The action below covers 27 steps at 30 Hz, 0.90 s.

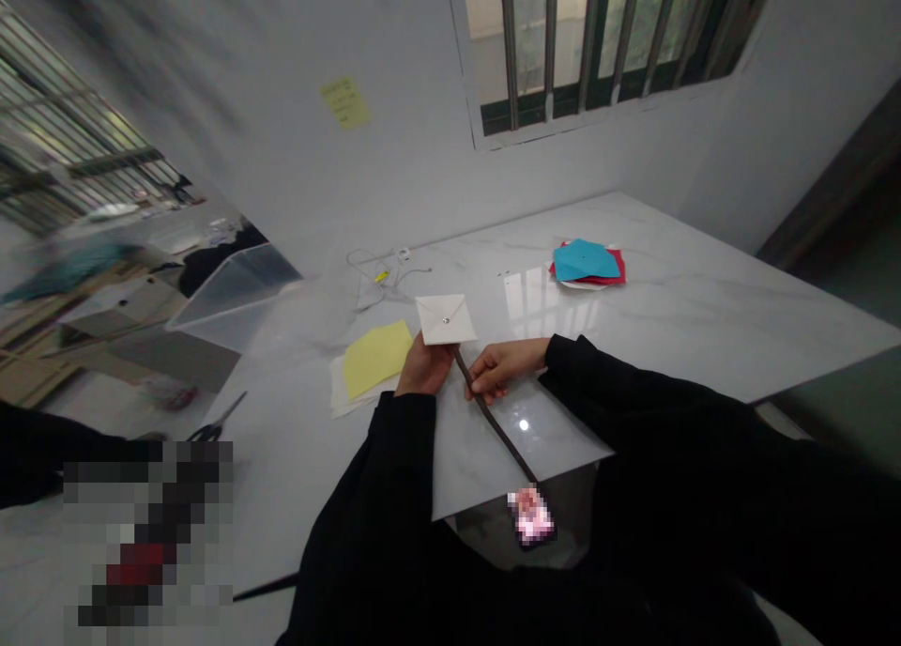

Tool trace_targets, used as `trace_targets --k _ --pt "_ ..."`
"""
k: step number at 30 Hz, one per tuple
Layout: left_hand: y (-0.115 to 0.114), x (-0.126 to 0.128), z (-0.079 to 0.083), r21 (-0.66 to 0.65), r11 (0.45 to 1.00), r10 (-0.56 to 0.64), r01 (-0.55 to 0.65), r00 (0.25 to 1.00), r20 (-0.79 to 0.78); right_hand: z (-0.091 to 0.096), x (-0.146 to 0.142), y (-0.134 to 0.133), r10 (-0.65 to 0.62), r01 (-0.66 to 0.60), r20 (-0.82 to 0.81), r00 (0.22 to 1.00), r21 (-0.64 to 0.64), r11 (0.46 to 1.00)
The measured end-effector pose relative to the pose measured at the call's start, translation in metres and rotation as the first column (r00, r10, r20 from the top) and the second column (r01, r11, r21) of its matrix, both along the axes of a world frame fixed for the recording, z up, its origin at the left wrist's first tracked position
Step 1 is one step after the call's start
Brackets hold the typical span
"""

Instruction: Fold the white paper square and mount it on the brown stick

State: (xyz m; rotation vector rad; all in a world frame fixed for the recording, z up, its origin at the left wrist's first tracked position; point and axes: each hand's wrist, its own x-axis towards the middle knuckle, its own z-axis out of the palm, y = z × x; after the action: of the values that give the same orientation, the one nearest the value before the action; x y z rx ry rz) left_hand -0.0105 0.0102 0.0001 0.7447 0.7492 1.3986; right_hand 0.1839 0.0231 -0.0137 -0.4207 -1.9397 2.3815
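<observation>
My left hand [427, 366] is closed on the lower edge of a small white envelope [450, 313], held face up above the table. Its pointed flap lies folded down, with a small round fastener at the tip. From under the envelope's lower edge, a dark strap [501, 430] slants down to the right. My right hand [508, 366] has its fingers curled and pinched at the strap's upper part. At the strap's lower end, past the table edge, is a blurred-out pink and dark rectangular item [532, 516].
Yellow paper [378, 357] lies over white sheets left of my hands. Blue and red envelopes [586, 261] are stacked at the right back. Behind the yellow paper is a thin cable [380, 275]. Scissors [215, 425] and a clear plastic bin [236, 289] are at left.
</observation>
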Motion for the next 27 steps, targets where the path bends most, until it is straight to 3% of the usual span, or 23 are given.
trace_targets --k 2,5,8,10,19,27 --pt "0.003 -0.002 -0.002 -0.022 1.000 0.017 -0.017 1.000 0.002 0.000 0.002 0.012 -0.073 0.069 -0.020 0.997 -0.169 0.983" --pt "0.006 -0.004 -0.004 -0.065 0.998 0.027 -0.028 0.999 -0.025 -0.002 0.001 0.029 -0.332 0.301 -0.014 0.943 -0.388 0.871" --pt "0.008 -0.004 -0.006 -0.085 0.996 0.032 -0.038 0.997 -0.067 -0.003 -0.007 0.037 -0.539 0.485 0.005 0.842 -0.444 0.753" --pt "0.008 -0.003 -0.008 -0.082 0.996 0.011 -0.018 0.996 -0.085 -0.003 -0.013 0.035 -0.611 0.546 -0.021 0.791 -0.428 0.721" --pt "0.001 -0.001 -0.004 -0.079 0.995 -0.070 0.063 0.994 -0.089 0.000 -0.017 0.023 -0.719 0.649 -0.057 0.693 -0.385 0.656" --pt "-0.006 0.000 0.003 -0.104 0.993 -0.075 0.059 0.986 -0.151 0.004 -0.015 0.018 -0.702 0.643 -0.055 0.710 -0.358 0.677"
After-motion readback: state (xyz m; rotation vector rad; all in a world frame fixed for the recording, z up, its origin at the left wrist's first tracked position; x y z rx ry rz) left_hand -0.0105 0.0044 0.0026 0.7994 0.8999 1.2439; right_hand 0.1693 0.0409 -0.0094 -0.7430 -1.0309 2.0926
